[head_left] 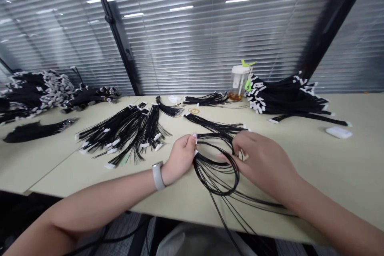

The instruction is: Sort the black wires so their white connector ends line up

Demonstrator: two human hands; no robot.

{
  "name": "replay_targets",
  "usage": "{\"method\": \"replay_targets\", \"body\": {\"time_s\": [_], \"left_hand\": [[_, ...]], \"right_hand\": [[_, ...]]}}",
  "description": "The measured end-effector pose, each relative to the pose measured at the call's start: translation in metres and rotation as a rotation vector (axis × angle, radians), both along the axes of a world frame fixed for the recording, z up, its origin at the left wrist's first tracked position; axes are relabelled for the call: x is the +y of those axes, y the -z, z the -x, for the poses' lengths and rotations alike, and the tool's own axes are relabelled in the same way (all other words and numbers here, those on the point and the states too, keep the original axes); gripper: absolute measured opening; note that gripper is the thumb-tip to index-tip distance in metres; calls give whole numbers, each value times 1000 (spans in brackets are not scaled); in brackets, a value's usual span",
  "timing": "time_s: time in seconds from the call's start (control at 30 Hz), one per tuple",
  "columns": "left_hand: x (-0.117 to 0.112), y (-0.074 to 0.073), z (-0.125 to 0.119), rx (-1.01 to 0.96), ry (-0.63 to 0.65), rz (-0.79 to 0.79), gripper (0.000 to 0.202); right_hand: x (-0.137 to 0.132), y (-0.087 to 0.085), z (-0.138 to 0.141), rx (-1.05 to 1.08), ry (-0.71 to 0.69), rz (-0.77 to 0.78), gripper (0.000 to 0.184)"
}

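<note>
My left hand, with a pale wristband, is closed in a pinch on a bundle of thin black wires near their white connector ends. My right hand is closed on the same bundle, where the wires curl into a loop on the pale tabletop. The loose ends trail off the table's front edge toward me.
A fanned pile of black wire harnesses with white connectors lies to the left. Another big pile and a clear bottle with a white lid stand behind. Rubber bands, a small white case and further piles lie around.
</note>
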State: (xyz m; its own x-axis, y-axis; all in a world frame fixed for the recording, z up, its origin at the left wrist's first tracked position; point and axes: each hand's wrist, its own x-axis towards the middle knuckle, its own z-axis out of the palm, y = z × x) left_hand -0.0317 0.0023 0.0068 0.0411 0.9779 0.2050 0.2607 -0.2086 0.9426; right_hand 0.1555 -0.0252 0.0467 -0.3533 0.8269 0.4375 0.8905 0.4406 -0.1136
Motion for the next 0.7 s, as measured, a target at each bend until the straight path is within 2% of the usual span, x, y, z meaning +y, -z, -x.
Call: {"method": "replay_targets", "body": {"time_s": [0.1, 0.17, 0.2, 0.33, 0.47, 0.53, 0.63, 0.7], "left_hand": [[1, -1, 0, -10, -27, 4, 40], [1, -1, 0, -10, -27, -2, 40], [1, -1, 0, -9, -30, -7, 40], [2, 2, 1, -15, -33, -12, 40], [1, 2, 1, -18, -23, -11, 42], [1, 1, 0, -36, -26, 2, 42], [1, 1, -3, -117, -40, 86, 41], [3, 2, -4, -179, -52, 159, 39]], "right_hand": [[-8, -2, 2, -74, -49, 272, 41], [-9, 1, 4, -41, -133, 423, 42], [-10, 4, 6, -9, -171, 452, 40], [-8, 13, 14, 102, -264, 422, 33], [-8, 16, 19, 105, -268, 375, 29], [-7, 13, 15, 41, -226, 341, 24], [-2, 4, -1, -101, -55, 233, 20], [3, -4, -13, -73, 50, 129, 18]]}}
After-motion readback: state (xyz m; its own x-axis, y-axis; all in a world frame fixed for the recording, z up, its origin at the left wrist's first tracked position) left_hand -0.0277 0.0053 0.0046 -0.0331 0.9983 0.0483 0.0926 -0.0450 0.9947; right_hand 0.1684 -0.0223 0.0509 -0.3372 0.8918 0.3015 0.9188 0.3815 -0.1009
